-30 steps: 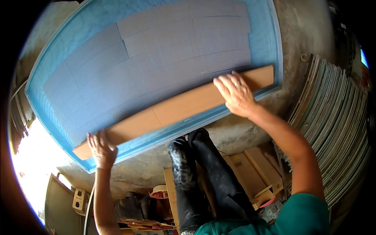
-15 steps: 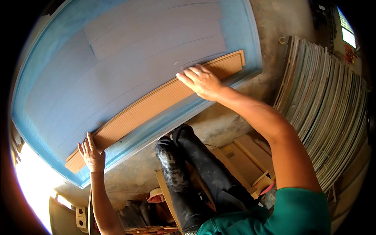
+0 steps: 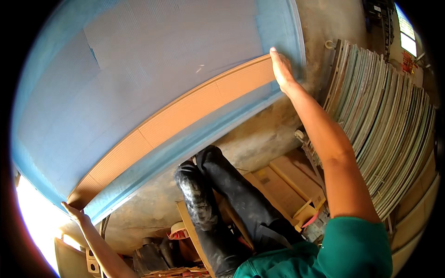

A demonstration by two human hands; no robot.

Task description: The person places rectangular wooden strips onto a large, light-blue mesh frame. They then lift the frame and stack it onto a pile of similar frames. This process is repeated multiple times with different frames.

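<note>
A long brown cardboard strip (image 3: 178, 116), ribbed and creased crosswise, stretches along the near side of a blue-framed panel (image 3: 162, 28) with a large grey-blue middle. My left hand (image 3: 75, 212) is at its lower left end, thumb side up, with part of the fingers hidden behind the cardboard. At the upper right end, my right hand (image 3: 282, 72) holds the other short edge, its thumb pointing up and the other fingers mostly out of sight. Both arms are spread wide, so the strip spans the distance between my hands.
Many thin framed panels (image 3: 380, 120) stand packed in a row on the right. Flattened cardboard boxes (image 3: 287, 180) lie beside my legs (image 3: 232, 194). A pale round container (image 3: 178, 229) and dark items sit lower left. Bright light comes in at the far left.
My right hand has slid right and up to the strip's end, and my left hand down and left to the other end. The cardboard's offset layers at the right no longer show.
</note>
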